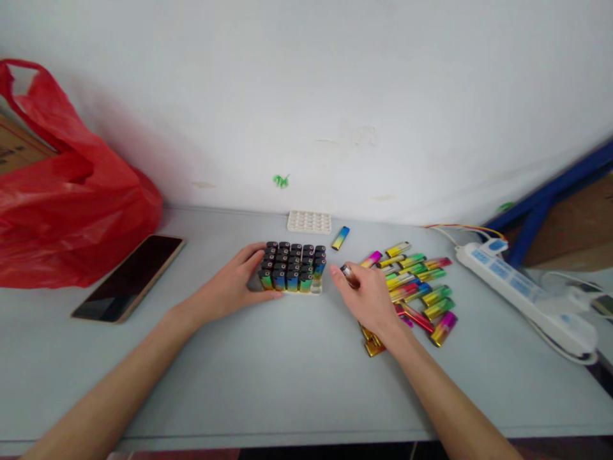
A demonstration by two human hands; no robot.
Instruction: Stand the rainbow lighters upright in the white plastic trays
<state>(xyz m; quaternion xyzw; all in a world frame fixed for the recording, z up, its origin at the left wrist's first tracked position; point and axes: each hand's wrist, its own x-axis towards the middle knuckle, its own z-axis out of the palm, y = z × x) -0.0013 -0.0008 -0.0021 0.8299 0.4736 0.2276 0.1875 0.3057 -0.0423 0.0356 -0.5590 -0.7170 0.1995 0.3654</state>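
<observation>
Several cigarette lighters (292, 268) with black tops and shiny coloured bodies stand upright in rows in a white tray (316, 289). Bare slots of the tray show at its front right corner. My left hand (239, 278) is curled round the left side of the filled tray, with the thumb along the front edge and the fingers behind. Just right of the tray, my right hand (368, 291) is closed on a lighter (350, 276), its dark end showing between thumb and fingers. Loose lighters (438, 306) lie in a pile beside and under that hand.
A second white tray (309, 222) lies by the wall, with a blue and yellow lighter (341, 237) near it. To the left are a phone (129, 278) and a red plastic bag (81, 191). A white power strip (527, 294) with cables lies on the right.
</observation>
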